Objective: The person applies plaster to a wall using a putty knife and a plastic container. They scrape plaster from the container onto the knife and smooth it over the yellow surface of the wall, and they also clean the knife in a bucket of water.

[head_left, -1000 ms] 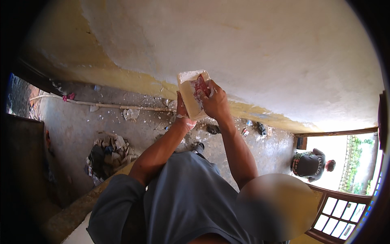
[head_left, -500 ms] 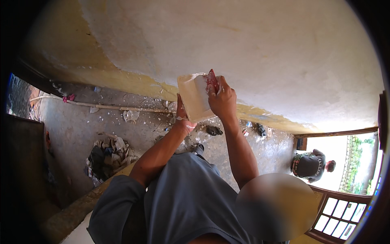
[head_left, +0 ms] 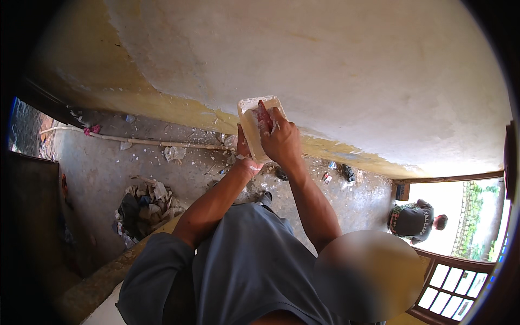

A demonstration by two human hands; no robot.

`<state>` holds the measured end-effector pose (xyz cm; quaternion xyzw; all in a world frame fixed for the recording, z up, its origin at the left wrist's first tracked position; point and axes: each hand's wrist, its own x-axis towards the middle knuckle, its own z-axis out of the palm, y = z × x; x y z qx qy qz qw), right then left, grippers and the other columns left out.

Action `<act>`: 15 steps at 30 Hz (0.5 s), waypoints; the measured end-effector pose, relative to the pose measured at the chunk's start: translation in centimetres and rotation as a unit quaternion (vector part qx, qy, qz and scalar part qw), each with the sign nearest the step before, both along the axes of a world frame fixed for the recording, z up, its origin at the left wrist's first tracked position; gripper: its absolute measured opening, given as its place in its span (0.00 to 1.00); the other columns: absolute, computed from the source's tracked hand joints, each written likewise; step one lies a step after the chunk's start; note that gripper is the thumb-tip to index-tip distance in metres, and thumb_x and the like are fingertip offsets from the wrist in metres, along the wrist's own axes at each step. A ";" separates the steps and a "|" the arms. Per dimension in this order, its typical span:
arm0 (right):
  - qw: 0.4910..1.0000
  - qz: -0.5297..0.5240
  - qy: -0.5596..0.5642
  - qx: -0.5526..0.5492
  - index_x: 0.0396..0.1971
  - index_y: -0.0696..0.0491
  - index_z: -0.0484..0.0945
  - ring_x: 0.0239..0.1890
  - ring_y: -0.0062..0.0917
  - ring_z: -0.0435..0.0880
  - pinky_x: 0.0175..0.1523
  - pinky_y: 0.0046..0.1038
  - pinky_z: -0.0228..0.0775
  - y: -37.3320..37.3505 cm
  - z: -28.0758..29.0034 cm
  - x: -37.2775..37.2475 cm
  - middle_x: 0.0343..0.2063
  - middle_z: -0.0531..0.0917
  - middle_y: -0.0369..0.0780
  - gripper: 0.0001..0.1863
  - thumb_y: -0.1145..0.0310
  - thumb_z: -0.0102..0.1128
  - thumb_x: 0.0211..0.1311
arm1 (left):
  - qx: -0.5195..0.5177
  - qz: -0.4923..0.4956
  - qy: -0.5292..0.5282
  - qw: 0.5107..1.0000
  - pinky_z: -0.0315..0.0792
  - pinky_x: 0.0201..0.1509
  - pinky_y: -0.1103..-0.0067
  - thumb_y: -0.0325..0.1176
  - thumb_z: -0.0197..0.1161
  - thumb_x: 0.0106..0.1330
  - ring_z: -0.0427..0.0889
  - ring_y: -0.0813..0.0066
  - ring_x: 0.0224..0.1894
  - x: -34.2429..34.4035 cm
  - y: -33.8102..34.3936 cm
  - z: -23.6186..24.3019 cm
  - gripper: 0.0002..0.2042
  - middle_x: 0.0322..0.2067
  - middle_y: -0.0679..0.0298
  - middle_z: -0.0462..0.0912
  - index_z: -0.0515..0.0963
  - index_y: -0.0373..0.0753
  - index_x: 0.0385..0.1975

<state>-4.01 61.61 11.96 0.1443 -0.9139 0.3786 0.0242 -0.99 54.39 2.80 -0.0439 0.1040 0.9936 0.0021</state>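
Observation:
My left hand (head_left: 248,157) grips a cream rectangular tray (head_left: 247,125) from its near left side, with the thumb up along the edge and white smears on the palm. Its rim is coated with white paste. My right hand (head_left: 283,143) is closed around a wide scraper with a red handle (head_left: 264,116), also smeared white. The scraper is held down in the tray; its blade is mostly hidden by the tray wall and my fingers. Both hands are just in front of a partly whitened wall (head_left: 336,70), apart from it.
A long pale pole (head_left: 162,144) lies on the floor, strewn with white flakes. A heap of crumpled sacks and paper (head_left: 149,208) is at left. Dark crumpled items (head_left: 347,172) lie by the wall base. Another person (head_left: 413,220) is in the doorway at right, beside a paned window (head_left: 455,284).
My right hand and the scraper have moved left and slightly down into the tray. The tray has tilted, so it looks narrower. The other person stays in place.

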 end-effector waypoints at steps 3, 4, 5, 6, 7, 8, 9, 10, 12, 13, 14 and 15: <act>1.000 0.010 -0.012 0.000 0.42 0.54 0.73 0.31 0.52 0.80 0.35 0.44 0.72 -0.1 -0.2 0.0 0.25 0.80 0.53 0.15 0.71 0.55 0.51 | 0.029 0.005 0.001 1.000 0.60 0.66 0.65 0.64 0.36 0.65 0.65 0.66 0.63 -0.3 -0.1 -1.0 0.33 0.60 0.64 0.66 0.58 0.50 0.64; 1.000 0.011 -0.012 0.001 0.42 0.54 0.73 0.31 0.52 0.80 0.35 0.44 0.72 -0.2 -0.2 0.1 0.25 0.80 0.53 0.15 0.71 0.55 0.51 | 0.022 0.002 0.010 1.000 0.60 0.66 0.66 0.63 0.35 0.66 0.65 0.66 0.62 -0.4 -0.2 -1.2 0.31 0.61 0.66 0.65 0.58 0.52 0.64; 1.000 0.009 -0.022 -0.006 0.42 0.54 0.73 0.31 0.52 0.79 0.35 0.44 0.72 -0.3 0.0 0.3 0.25 0.80 0.53 0.16 0.71 0.55 0.51 | 0.015 -0.002 0.019 1.000 0.61 0.65 0.67 0.61 0.34 0.68 0.65 0.67 0.62 -0.4 -0.2 -1.3 0.29 0.62 0.68 0.64 0.57 0.54 0.64; 0.999 0.006 -0.031 -0.012 0.42 0.54 0.73 0.32 0.52 0.79 0.36 0.44 0.72 -0.3 0.1 0.4 0.26 0.81 0.53 0.16 0.71 0.55 0.51 | 0.016 -0.002 0.019 1.000 0.61 0.65 0.67 0.61 0.34 0.68 0.65 0.67 0.62 -0.4 -0.2 -1.2 0.29 0.62 0.68 0.64 0.57 0.54 0.64; 0.999 0.006 -0.031 -0.012 0.42 0.54 0.73 0.32 0.52 0.79 0.36 0.44 0.72 -0.3 0.0 0.4 0.26 0.81 0.53 0.16 0.71 0.55 0.51 | 0.020 -0.001 0.014 1.000 0.60 0.66 0.67 0.62 0.33 0.68 0.64 0.68 0.63 -0.4 -0.1 -1.1 0.30 0.62 0.68 0.63 0.57 0.54 0.65; 0.999 0.013 -0.025 -0.016 0.42 0.54 0.73 0.32 0.53 0.79 0.36 0.44 0.72 -0.3 -0.2 0.5 0.26 0.80 0.54 0.16 0.71 0.55 0.51 | 0.024 0.000 0.008 1.000 0.59 0.66 0.68 0.62 0.33 0.68 0.63 0.68 0.64 -0.4 -0.1 -1.0 0.30 0.62 0.68 0.62 0.56 0.55 0.65; 0.999 0.021 -0.019 -0.021 0.42 0.55 0.73 0.32 0.53 0.79 0.36 0.44 0.72 -0.3 -0.3 0.5 0.27 0.80 0.54 0.16 0.71 0.55 0.51 | 0.025 0.000 0.008 1.000 0.59 0.66 0.68 0.62 0.33 0.68 0.63 0.68 0.64 -0.3 -0.1 -1.1 0.30 0.62 0.68 0.62 0.56 0.55 0.65; 0.999 0.022 -0.019 -0.021 0.42 0.55 0.73 0.32 0.53 0.79 0.36 0.44 0.72 -0.3 -0.3 0.6 0.27 0.80 0.54 0.16 0.71 0.55 0.51 | 0.011 -0.003 0.007 1.000 0.58 0.67 0.68 0.62 0.32 0.67 0.62 0.68 0.64 -0.3 -0.2 -1.2 0.30 0.63 0.68 0.62 0.55 0.55 0.66; 0.999 0.035 0.005 -0.032 0.41 0.57 0.72 0.32 0.53 0.79 0.36 0.45 0.71 -0.3 -0.1 0.6 0.27 0.80 0.54 0.15 0.71 0.55 0.52 | -0.003 -0.007 0.007 1.000 0.57 0.67 0.68 0.63 0.32 0.67 0.60 0.68 0.65 -0.3 -0.2 -1.2 0.31 0.63 0.68 0.61 0.54 0.55 0.66; 0.999 0.035 0.004 -0.032 0.41 0.57 0.72 0.32 0.53 0.79 0.36 0.45 0.71 -0.2 -0.3 0.6 0.27 0.80 0.54 0.15 0.71 0.55 0.52 | -0.003 0.000 -0.011 1.000 0.59 0.67 0.67 0.64 0.34 0.66 0.63 0.67 0.64 -0.3 0.0 -1.1 0.32 0.62 0.66 0.63 0.56 0.52 0.65; 0.999 0.041 -0.003 -0.035 0.40 0.58 0.72 0.32 0.52 0.79 0.35 0.44 0.71 0.0 -0.5 0.5 0.26 0.80 0.54 0.14 0.71 0.55 0.52 | -0.004 0.007 -0.029 1.000 0.60 0.66 0.66 0.65 0.35 0.65 0.66 0.66 0.62 -0.3 0.1 -1.0 0.34 0.61 0.64 0.66 0.58 0.49 0.64; 0.998 0.048 -0.010 -0.039 0.39 0.59 0.72 0.32 0.52 0.79 0.35 0.43 0.71 0.0 -0.7 0.4 0.26 0.80 0.54 0.13 0.71 0.55 0.53 | -0.003 0.007 -0.029 1.000 0.60 0.66 0.66 0.65 0.35 0.65 0.66 0.66 0.62 -0.4 0.0 -1.2 0.34 0.61 0.64 0.66 0.58 0.49 0.64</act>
